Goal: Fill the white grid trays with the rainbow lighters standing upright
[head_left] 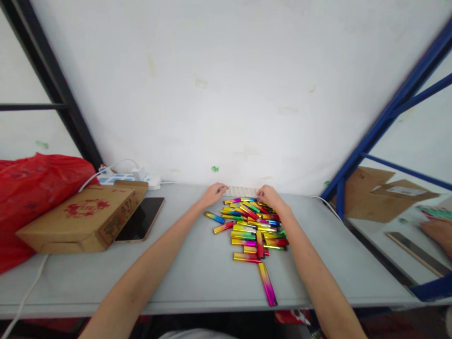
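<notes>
A narrow white gridded tray (pixel 242 191) lies at the back of the grey table, close to the wall. My left hand (pixel 213 194) is at its left end, thumb and fingers closed on the edge. At the opposite end my right hand (pixel 271 196) has its fingers curled in and pressed to the tray's corner; the fingertips are partly hidden. In front of the tray, between my forearms, spreads a loose pile of shiny multicoloured lighters (pixel 243 235). One yellow-to-magenta lighter (pixel 267 284) lies apart, near the front edge.
To the left are a cardboard box (pixel 81 214), a dark tablet (pixel 141 220), a red plastic bag (pixel 42 183) and a white power strip (pixel 151 181). A blue metal frame (pixel 374 127) bounds the right side. Beyond it another person's hand (pixel 438 233) shows near cardboard.
</notes>
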Demonstrator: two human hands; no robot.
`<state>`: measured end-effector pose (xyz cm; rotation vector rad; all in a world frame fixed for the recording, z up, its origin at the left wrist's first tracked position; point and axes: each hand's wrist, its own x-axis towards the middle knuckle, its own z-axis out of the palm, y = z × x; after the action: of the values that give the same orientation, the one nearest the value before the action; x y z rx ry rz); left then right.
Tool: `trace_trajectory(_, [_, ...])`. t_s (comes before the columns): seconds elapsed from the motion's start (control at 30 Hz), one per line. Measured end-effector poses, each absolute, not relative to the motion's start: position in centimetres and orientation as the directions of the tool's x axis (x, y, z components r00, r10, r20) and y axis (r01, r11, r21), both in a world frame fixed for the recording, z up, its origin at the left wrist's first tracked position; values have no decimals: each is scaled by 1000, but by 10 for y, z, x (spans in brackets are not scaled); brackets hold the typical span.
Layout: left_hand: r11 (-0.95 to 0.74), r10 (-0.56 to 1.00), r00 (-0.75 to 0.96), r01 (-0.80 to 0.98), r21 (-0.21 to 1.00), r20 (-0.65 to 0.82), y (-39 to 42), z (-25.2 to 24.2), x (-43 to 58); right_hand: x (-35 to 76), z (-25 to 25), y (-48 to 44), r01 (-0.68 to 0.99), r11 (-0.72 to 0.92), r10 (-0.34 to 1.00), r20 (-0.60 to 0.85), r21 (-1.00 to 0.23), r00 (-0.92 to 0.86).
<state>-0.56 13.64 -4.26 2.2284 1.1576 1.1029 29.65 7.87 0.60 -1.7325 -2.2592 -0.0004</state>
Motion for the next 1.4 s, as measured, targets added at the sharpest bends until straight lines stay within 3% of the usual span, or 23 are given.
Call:
trace_trajectory(0.13, [-496, 856, 148, 500, 709, 495, 125, -35, -9, 296, 18, 61, 923, 314, 898, 385, -223, -212])
trace_trajectory(0.27, [-492, 852, 94, 478, 728, 515, 104, -14, -27, 256, 42, 13, 802, 506, 798, 525, -318, -295])
trace_trajectory(0.37, [-509, 846, 115, 468, 723, 521, 76, 13, -53, 201, 51, -47, 701, 649, 738, 469, -296, -486])
trace_trajectory(0.43, [-538, 837, 208, 479, 694, 506, 47, 31, -73, 165, 46, -89, 678, 707, 692, 395, -201, -604])
trace_trajectory(0.6, [-605, 796, 479, 604, 519, 370, -52, 45, -109, 117, 14, -148, 685, 728, 669, 249, -27, -701])
trace_trajectory(0.67, [-612, 791, 506, 649, 451, 345, -88, 32, -118, 117, 8, -154, 710, 703, 695, 255, -46, -672])
trace_trajectory(0.77, [-582, 811, 491, 728, 363, 317, -119, 2, -129, 133, 9, -166, 743, 643, 749, 352, -184, -561])
trace_trajectory(0.9, [-548, 830, 451, 768, 331, 327, -122, -27, -137, 173, 7, -199, 817, 444, 847, 469, -367, -250])
trace_trajectory(1.0, [-558, 825, 467, 762, 329, 318, -109, -28, -132, 203, -10, -222, 889, 256, 894, 442, -379, -68])
trace_trajectory(1.17, [-589, 808, 526, 718, 370, 267, -86, -15, -112, 233, -38, -228, 909, 160, 917, 398, -384, 7])
trace_trajectory(1.4, [-617, 787, 570, 712, 336, 236, -53, -11, -98, 266, -16, -199, 767, 105, 976, 213, -633, 41])
